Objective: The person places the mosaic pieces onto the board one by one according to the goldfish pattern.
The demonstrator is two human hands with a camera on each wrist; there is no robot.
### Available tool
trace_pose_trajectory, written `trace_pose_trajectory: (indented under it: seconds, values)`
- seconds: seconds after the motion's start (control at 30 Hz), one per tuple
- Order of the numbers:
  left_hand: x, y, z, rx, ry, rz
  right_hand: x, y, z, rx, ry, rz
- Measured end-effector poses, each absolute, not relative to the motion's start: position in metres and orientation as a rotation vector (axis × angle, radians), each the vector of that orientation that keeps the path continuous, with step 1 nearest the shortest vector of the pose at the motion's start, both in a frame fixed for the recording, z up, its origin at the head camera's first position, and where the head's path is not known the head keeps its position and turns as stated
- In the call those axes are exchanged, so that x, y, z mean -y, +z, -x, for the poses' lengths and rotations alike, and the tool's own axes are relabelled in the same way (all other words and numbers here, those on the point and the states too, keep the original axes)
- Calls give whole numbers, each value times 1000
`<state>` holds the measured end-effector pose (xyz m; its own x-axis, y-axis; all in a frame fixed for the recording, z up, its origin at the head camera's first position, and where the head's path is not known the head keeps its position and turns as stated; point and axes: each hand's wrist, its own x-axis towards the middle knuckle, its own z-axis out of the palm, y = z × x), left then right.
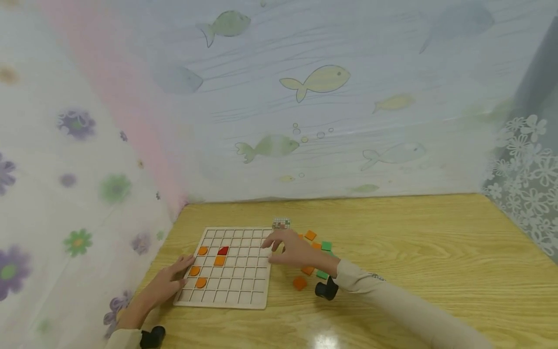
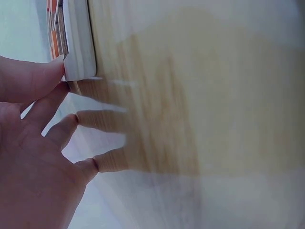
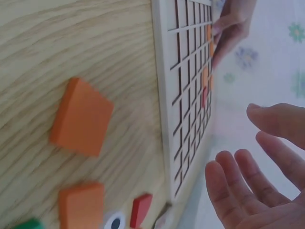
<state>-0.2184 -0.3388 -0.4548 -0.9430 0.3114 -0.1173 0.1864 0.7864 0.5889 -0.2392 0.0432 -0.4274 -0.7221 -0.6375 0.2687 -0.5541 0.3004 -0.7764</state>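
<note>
Beige R sleeve (image 1: 392,301) comes in closest, lower R, w/ a black wrist cam (image 1: 326,290) by its cuff. R hand (image 1: 293,248) is over the R edge of the gridded board (image 1: 244,304), thumb & fingers wide apart, nothing held; can't tell if it touches the board. L hand (image 1: 167,280) is at the board's L edge, fingers spread & relaxed, thumb tip against the rim. Board lies flat on the wood-grain table (image 1: 414,242), L of ctr. On it, toward the L side: 3 orange discs (image 1: 201,282), plus a red curved pc (image 1: 223,251) w/ an orange square (image 1: 220,261) just below. Loose pcs sit R of the board, partly hidden by the R arm: orange tiles (image 1: 310,235) & green tiles (image 1: 326,245). R wrist view also shows a loose red pc (image 3: 141,210) near a white pc w/ a black dot (image 3: 109,219). Small patterned card (image 1: 281,223) lies by the board's far R corner. Pale sheet w/ fish (image 1: 270,174) hangs behind.
</note>
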Motion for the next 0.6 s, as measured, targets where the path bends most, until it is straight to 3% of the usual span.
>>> trace_pose_trajectory:
  seconds: [0.6]
  values:
    - [340,-457,218,-2756,892,-401,-110,-441,231,-2525,-1362,982]
